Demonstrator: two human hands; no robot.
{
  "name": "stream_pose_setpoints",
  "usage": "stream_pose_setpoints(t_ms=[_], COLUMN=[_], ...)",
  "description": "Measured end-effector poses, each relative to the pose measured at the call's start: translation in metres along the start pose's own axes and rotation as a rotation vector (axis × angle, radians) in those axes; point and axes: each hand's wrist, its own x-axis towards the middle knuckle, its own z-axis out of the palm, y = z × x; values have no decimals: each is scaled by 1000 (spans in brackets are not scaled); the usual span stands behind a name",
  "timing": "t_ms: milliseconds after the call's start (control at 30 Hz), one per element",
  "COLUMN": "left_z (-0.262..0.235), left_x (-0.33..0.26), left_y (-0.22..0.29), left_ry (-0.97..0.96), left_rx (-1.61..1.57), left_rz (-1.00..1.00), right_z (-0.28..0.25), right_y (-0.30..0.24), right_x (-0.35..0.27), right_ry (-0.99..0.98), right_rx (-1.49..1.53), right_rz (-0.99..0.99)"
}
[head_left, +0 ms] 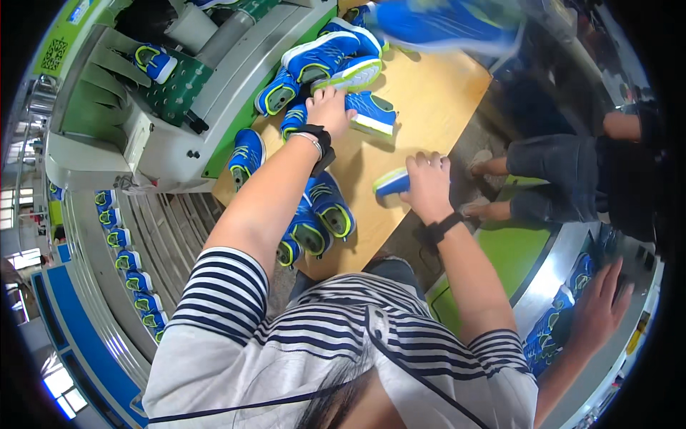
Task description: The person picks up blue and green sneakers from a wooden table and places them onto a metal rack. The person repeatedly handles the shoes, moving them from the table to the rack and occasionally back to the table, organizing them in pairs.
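My left hand (329,111) reaches into a pile of blue sneakers on a wooden table. Its fingers are curled on a blue sneaker (371,111) with a white sole and lime-green trim, which lies on the tabletop. Near the table's right edge my right hand (429,184) grips another blue sneaker (391,184) from above. That shoe is partly hidden by the hand. Further sneakers lie beyond my left hand, one (357,74) with its pale sole showing. Close to my body, left of centre, stand several more sneakers (332,207) with dark inserts in their openings.
The wooden table (421,86) stands beside a green-and-white machine (171,146). At far left a row of sneakers (128,261) lines a conveyor. A blurred sneaker (443,25) hangs over the far edge. A person in dark shorts (550,175) stands right; another person's hand (600,311) is near sneakers lower right.
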Motion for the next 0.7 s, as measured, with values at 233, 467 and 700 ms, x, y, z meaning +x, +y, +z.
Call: stream_pose_setpoints(t_ms=[233, 467, 700], left_z=[-29, -21, -5], left_x=[-64, -64, -37], left_y=[-22, -5, 7], left_ry=[-130, -96, -289], left_rx=[36, -295, -179], left_rz=[232, 292, 216], right_z=[-27, -7, 72], right_y=[19, 95, 114], right_x=[11, 62, 42], right_ry=[-72, -716, -192], right_rx=[245, 731, 1166], right_rz=[173, 252, 356])
